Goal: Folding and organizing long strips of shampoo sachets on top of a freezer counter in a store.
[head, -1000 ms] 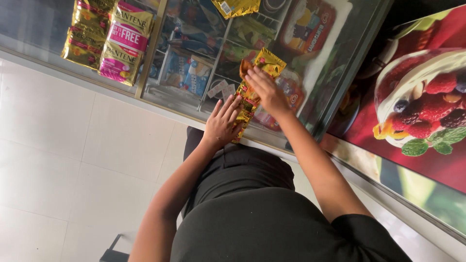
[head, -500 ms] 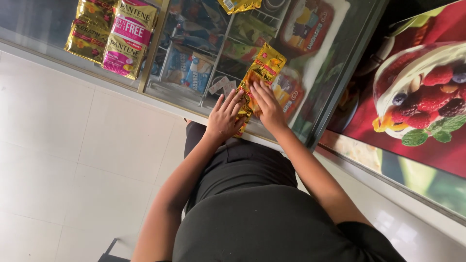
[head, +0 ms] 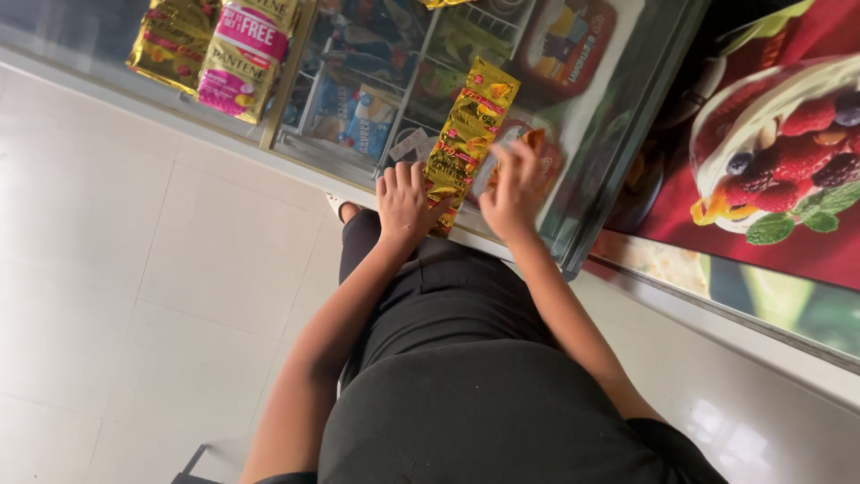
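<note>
On glass lid, crinkly gold sachet strip (head: 468, 143), left hand (head: 405, 204) pressing

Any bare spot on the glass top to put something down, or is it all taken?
Free: the glass lid between the pink-and-gold sachet packs and the gold sachet strip, and right of the strip toward the lid frame. Crowded: the near edge, where the left hand and right hand work the strip.

Both arms reached forward, elbows bent. The left hand (head: 403, 204) lay flat, palm down, fingers together and extended. The right hand (head: 512, 190) sat just beside it, fingers curled in a loose pinch.
</note>
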